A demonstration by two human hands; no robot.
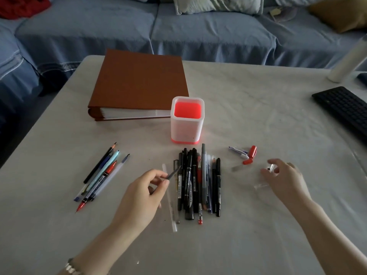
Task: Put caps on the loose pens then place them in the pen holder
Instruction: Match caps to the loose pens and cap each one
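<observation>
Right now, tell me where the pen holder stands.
In the head view the pen holder stands mid-table, just right of the brown binder, behind the middle pen pile.

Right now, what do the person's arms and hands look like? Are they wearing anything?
Both forearms are bare, with no sleeves showing. The left hand has a silvery metal link bracelet round its wrist, near the bottom edge of the picture. The right hand has no gloves and nothing on the wrist. No rings can be made out on either hand.
</observation>
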